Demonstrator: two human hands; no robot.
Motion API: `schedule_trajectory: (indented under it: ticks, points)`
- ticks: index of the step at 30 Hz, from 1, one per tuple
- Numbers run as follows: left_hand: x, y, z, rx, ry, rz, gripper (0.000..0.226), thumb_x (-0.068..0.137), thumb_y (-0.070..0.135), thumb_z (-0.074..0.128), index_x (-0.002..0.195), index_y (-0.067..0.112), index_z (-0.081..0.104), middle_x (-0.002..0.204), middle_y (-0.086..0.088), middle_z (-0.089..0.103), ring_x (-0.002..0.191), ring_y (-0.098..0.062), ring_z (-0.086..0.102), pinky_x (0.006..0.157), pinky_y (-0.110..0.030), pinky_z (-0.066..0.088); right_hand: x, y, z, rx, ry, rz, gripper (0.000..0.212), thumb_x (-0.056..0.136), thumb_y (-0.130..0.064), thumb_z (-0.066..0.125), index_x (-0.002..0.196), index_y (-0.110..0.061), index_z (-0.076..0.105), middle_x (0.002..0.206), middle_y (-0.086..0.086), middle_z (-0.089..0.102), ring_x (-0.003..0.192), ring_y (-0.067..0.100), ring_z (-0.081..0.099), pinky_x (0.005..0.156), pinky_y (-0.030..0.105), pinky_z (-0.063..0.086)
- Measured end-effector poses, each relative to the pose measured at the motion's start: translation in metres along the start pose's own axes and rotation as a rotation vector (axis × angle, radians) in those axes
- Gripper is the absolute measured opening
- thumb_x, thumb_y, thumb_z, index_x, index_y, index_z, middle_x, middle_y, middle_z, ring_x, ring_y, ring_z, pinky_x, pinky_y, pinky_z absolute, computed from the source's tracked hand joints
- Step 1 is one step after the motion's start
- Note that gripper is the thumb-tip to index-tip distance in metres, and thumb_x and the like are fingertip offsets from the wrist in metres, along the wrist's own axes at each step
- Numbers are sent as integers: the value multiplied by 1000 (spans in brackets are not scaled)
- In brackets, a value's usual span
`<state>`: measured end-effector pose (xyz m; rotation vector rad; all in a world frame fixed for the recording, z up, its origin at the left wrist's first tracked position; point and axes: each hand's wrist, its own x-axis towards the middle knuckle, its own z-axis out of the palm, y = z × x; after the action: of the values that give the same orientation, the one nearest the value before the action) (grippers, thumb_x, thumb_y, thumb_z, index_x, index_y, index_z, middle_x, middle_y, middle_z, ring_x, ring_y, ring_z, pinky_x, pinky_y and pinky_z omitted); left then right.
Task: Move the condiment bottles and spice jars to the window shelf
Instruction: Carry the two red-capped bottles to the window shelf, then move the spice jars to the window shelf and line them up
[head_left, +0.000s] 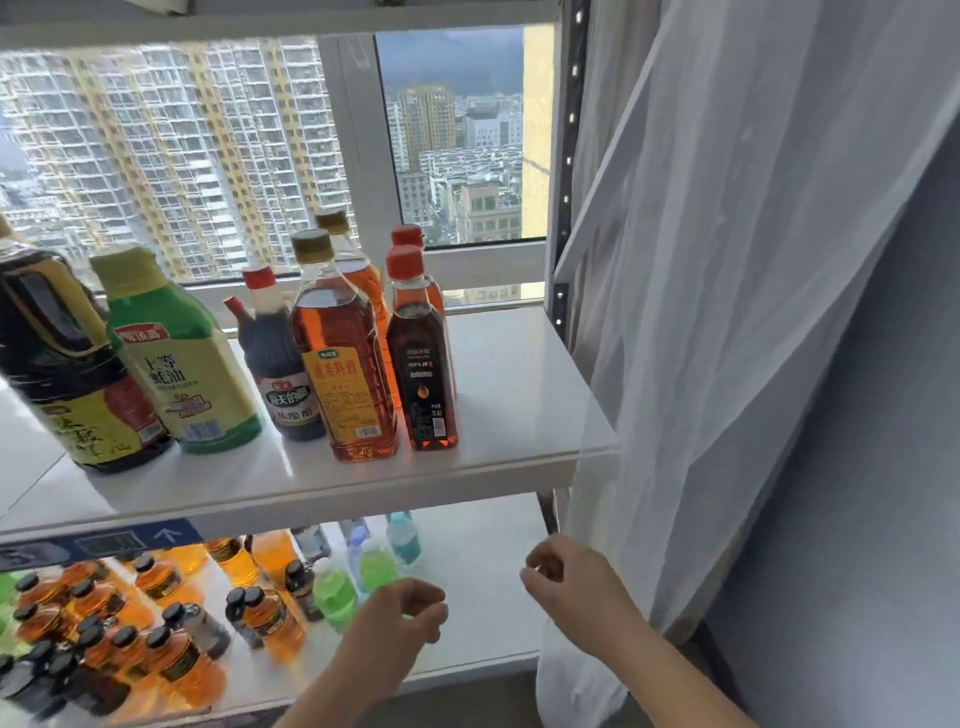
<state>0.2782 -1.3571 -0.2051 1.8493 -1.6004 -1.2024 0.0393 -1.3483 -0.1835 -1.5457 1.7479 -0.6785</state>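
Observation:
Several condiment bottles stand on the white window shelf: a big dark soy jug, a green oyster sauce bottle, a dark vinegar bottle, an amber cooking wine bottle and a red-capped dark oil bottle. Two more bottles stand behind them. My left hand and my right hand hover below the shelf's front edge, fingers loosely curled, holding nothing. The right half of the shelf is bare.
A lower shelf holds many small orange drink bottles and green ones. A sheer white curtain hangs just right of my right hand. A shelf post and the window stand behind.

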Motion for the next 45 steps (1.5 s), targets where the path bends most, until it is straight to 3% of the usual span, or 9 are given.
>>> schedule_trajectory:
  ticks: [5, 9, 12, 15, 24, 28, 32, 38, 45]
  points:
    - [9, -37, 16, 23, -180, 14, 7, 82, 16, 80, 87, 12, 76, 75, -9, 79, 63, -16, 72, 61, -25, 54, -50, 45, 14, -50, 12, 252, 18, 87, -46, 60, 98, -32, 63, 96, -13, 67, 90, 2, 63, 86, 25, 53]
    - [29, -101, 20, 169, -279, 39, 17, 62, 43, 76, 68, 27, 78, 67, 9, 75, 72, -12, 73, 87, -35, 61, -104, 59, 41, -46, 84, 431, 19, 83, -49, 60, 95, -35, 62, 97, -13, 67, 89, 1, 62, 79, 21, 51]
    - [5, -103, 12, 180, -294, 60, 4, 71, 29, 84, 71, 27, 80, 69, 8, 77, 74, -11, 75, 84, -33, 61, -146, 58, 68, -27, 214, 484, 13, 88, -41, 66, 95, -30, 67, 88, -11, 67, 80, -2, 60, 64, 10, 43]
    - [-16, -107, 15, 208, -365, 97, 14, 79, 17, 81, 67, 24, 78, 64, 4, 76, 63, -15, 69, 74, -36, 58, -187, 58, 93, 9, 281, 543, 11, 90, -38, 66, 98, -30, 66, 91, -11, 67, 84, 1, 62, 77, 18, 50]
    - [-107, -93, 57, 306, -607, 351, 4, 88, 26, 74, 91, 29, 76, 85, 11, 76, 79, -6, 70, 69, -25, 50, -337, 50, 126, 89, 535, 759, 15, 93, -36, 67, 106, -27, 67, 98, -11, 67, 93, 12, 65, 83, 30, 52]
    - [-147, -88, 87, 325, -725, 425, 3, 88, 27, 74, 90, 28, 75, 79, 4, 77, 77, -15, 73, 77, -35, 57, -405, 49, 134, 85, 637, 818, 15, 94, -35, 67, 106, -26, 68, 98, -12, 67, 92, 9, 65, 81, 28, 52]
    - [-201, -88, 118, 335, -843, 481, 10, 88, 27, 75, 97, 23, 74, 81, 0, 78, 80, -29, 76, 67, -37, 60, -480, 53, 146, 113, 735, 862, 13, 93, -37, 67, 103, -28, 68, 94, -14, 66, 87, 6, 64, 80, 30, 52]
    - [-331, -99, 162, 329, -1007, 562, 7, 86, 26, 75, 93, 27, 73, 85, 1, 78, 91, -31, 76, 80, -47, 61, -627, 57, 186, 199, 931, 940, 8, 90, -34, 68, 96, -29, 68, 88, -12, 65, 82, 9, 63, 70, 27, 50]
    - [-504, -135, 194, 342, -1230, 652, 10, 88, 29, 74, 98, 28, 73, 89, 4, 79, 96, -32, 74, 81, -44, 61, -801, 46, 244, 254, 1126, 1054, 8, 92, -32, 67, 99, -28, 67, 91, -14, 66, 84, 8, 64, 65, 22, 44]
